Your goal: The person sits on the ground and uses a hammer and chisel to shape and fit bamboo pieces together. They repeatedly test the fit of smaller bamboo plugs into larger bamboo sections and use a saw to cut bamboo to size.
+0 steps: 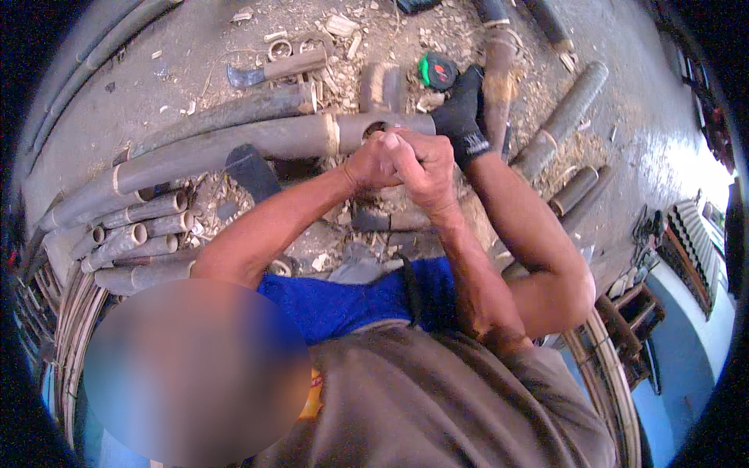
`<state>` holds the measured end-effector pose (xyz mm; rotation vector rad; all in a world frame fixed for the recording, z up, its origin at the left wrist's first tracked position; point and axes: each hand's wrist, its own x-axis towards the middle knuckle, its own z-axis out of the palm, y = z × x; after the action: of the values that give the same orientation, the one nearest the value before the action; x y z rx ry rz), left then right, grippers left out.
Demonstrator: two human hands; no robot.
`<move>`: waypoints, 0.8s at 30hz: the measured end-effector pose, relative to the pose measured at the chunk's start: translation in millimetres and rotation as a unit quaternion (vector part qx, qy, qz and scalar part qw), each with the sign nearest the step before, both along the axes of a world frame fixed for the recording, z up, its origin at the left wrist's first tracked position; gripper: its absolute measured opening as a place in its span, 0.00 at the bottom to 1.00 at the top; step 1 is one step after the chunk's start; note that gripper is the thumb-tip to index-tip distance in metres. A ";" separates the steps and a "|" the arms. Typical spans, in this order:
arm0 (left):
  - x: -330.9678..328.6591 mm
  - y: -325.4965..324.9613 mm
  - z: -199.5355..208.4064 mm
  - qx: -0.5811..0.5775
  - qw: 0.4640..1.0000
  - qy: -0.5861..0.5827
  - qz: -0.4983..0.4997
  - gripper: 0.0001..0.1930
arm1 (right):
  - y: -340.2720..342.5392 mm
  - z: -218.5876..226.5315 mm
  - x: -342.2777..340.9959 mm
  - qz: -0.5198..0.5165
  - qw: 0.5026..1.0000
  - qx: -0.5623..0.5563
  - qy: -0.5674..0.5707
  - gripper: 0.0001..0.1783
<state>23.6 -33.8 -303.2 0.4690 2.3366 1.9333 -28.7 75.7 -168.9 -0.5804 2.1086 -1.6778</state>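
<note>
A long bamboo pole [234, 146] lies across the ground in front of me. Near its right end is a dark hole [376, 129] cut in the wall. My left hand [373, 165] and my right hand [424, 162] are closed together just beside that hole, fingers wrapped and the right thumb on top. Whatever they grip is hidden by the fingers. My foot in a black sock [460, 113] rests against the pole's right end. The other dark-covered foot [253, 173] is on the near side of the pole.
A curved-blade knife [292, 65] and a black-and-green tape measure [438, 71] lie beyond the pole. Short bamboo pieces [125, 243] are piled at the left. More bamboo poles [563, 117] lie at the right. Wood chips [341, 27] litter the ground.
</note>
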 end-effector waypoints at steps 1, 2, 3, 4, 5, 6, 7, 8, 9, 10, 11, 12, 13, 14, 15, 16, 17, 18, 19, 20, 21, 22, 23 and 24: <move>-2.5 -4.4 13.4 -0.002 0.999 -0.027 -0.029 0.22 | 0.5 -6.1 9.0 -0.033 0.996 -0.038 0.070 0.28; -6.7 -6.8 26.7 -0.003 0.997 -0.051 -0.058 0.20 | 5.7 -6.0 10.3 -0.051 0.995 -0.018 0.080 0.28; -3.7 -9.0 32.3 0.012 0.997 -0.076 -0.021 0.19 | 2.7 -3.2 12.7 -0.057 0.994 -0.004 0.092 0.28; -13.8 -8.6 29.7 0.032 0.995 -0.096 0.018 0.18 | 1.2 6.3 -5.5 -0.045 0.995 0.073 0.050 0.27; -21.4 -5.4 29.4 0.051 0.990 -0.116 0.058 0.17 | -0.9 11.8 -27.3 -0.032 0.988 0.148 0.008 0.27; -32.4 5.3 48.9 0.301 0.938 -0.157 0.069 0.18 | 2.3 11.0 -48.4 -0.037 0.994 0.093 -0.047 0.26; -44.2 4.7 74.8 0.354 0.916 -0.171 0.081 0.20 | 3.1 9.2 -68.3 -0.040 0.993 0.035 -0.105 0.26; -54.5 2.3 99.9 0.407 0.890 -0.181 0.096 0.21 | -1.7 15.4 -83.4 -0.038 0.994 0.072 -0.076 0.25; -58.5 -6.1 122.6 0.277 0.938 -0.168 0.120 0.23 | -9.4 20.1 -94.3 -0.028 0.993 0.107 -0.052 0.25; -58.9 -9.2 132.6 0.144 0.969 -0.151 0.136 0.24 | -15.5 23.8 -100.9 -0.008 0.993 0.103 -0.061 0.25; -58.9 -10.8 128.9 0.124 0.963 -0.189 0.144 0.32 | -22.4 26.4 -106.2 0.012 0.993 0.099 -0.069 0.25; -62.2 -14.3 122.6 0.104 0.956 -0.226 0.153 0.39 | -28.5 28.7 -109.9 0.032 0.992 0.094 -0.077 0.25; -65.2 -16.1 113.1 0.091 0.952 -0.240 0.167 0.42 | -32.6 30.7 -112.7 0.046 0.991 0.112 -0.063 0.25; -69.6 -18.3 105.4 0.078 0.947 -0.252 0.182 0.45 | -36.4 31.8 -115.6 0.060 0.988 0.131 -0.048 0.25; -68.7 -16.0 96.3 0.075 0.945 -0.246 0.201 0.44 | -38.9 29.9 -115.4 0.064 0.987 0.135 -0.064 0.25; -67.2 -14.1 87.2 0.072 0.943 -0.239 0.221 0.43 | -42.7 28.4 -116.4 0.067 0.985 0.138 -0.079 0.25; -65.8 -13.3 78.2 0.095 0.941 -0.234 0.225 0.41 | -47.5 26.4 -116.9 0.059 0.983 0.125 -0.122 0.25; -66.9 -14.3 79.7 0.116 0.940 -0.227 0.228 0.39 | -51.2 25.8 -119.2 0.050 0.979 0.110 -0.164 0.26; -67.7 -15.0 79.4 0.138 0.937 -0.220 0.232 0.38 | -53.2 27.1 -121.7 0.039 0.972 0.150 -0.179 0.24; -68.3 -15.4 73.7 0.118 0.936 -0.234 0.235 0.36 | -54.9 29.6 -123.3 0.027 0.962 0.189 -0.194 0.23; -69.6 -17.5 70.1 0.097 0.935 -0.245 0.238 0.34 | -57.2 31.2 -124.3 0.017 0.952 0.226 -0.206 0.22; -70.4 -19.1 66.6 0.077 0.933 -0.256 0.241 0.32 | -58.9 27.3 -126.0 0.025 0.957 0.218 -0.188 0.23; -70.3 -20.1 63.2 0.086 0.932 -0.255 0.243 0.31 | -60.4 20.7 -128.5 0.034 0.962 0.210 -0.169 0.23; -71.0 -20.2 65.8 0.094 0.932 -0.253 0.243 0.30 | -59.9 14.3 -131.4 0.040 0.967 0.202 -0.151 0.23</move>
<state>-47.4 -54.0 -237.4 -0.6000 2.0514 2.1372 -160.1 15.8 -154.6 -0.2595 2.0831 -1.1574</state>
